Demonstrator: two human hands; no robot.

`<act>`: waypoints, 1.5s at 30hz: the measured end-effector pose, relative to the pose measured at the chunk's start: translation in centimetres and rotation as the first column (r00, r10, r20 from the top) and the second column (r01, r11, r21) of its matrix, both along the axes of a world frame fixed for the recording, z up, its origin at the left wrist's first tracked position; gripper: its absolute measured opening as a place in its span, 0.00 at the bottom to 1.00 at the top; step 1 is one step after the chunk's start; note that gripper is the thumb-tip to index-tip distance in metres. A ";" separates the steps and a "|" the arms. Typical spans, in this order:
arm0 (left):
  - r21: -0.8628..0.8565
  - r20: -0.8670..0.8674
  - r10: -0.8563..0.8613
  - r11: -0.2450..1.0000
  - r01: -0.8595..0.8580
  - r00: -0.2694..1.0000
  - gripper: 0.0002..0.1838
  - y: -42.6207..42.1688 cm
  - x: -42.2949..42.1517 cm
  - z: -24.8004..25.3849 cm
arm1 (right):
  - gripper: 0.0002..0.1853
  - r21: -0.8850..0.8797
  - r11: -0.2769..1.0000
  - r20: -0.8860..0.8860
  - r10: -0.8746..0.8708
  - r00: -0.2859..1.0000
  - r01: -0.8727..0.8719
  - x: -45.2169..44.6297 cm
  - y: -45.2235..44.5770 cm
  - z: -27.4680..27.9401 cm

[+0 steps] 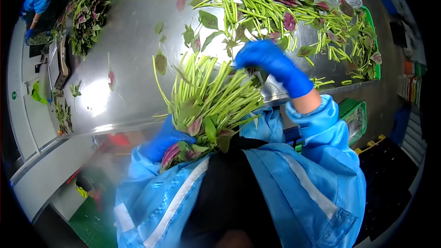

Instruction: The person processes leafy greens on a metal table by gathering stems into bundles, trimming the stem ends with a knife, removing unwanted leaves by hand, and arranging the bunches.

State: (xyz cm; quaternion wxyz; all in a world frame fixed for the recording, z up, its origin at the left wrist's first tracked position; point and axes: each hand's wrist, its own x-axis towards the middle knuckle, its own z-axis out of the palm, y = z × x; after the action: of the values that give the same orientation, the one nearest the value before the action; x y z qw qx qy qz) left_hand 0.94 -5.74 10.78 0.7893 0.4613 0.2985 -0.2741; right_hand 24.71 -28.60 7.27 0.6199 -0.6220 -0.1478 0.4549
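My left hand, in a blue glove, is wrapped round a thick bunch of leafy green stems held against my front at the table's edge. The cut stem ends point up and away, and the purple and green leaves hang near my jacket. Beyond the bunch on the right, my right hand, also blue-gloved, is bent over the metal table. Its fingers are curled and blurred, and what they hold, if anything, cannot be made out. Loose leaves lie just past the bunch.
A large heap of stems with clear plastic lies at the back right, beside a green crate edge. More leafy bunches lie at the left. A co-worker's blue sleeve shows at the far left. A green crate stands below the table.
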 end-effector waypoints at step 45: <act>-0.076 0.025 -0.147 0.986 0.149 0.989 0.47 0.0 2.0 1.8 | 0.16 -0.287 0.909 0.805 0.400 0.438 -0.303 -4.9 3.6 0.9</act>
State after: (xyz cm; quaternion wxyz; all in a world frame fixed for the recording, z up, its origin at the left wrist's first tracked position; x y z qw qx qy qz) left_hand 2.91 -5.74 12.61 0.7870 0.4538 0.2448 -0.3387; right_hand 19.78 -24.99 8.19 0.3272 -0.7485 -0.5340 0.2179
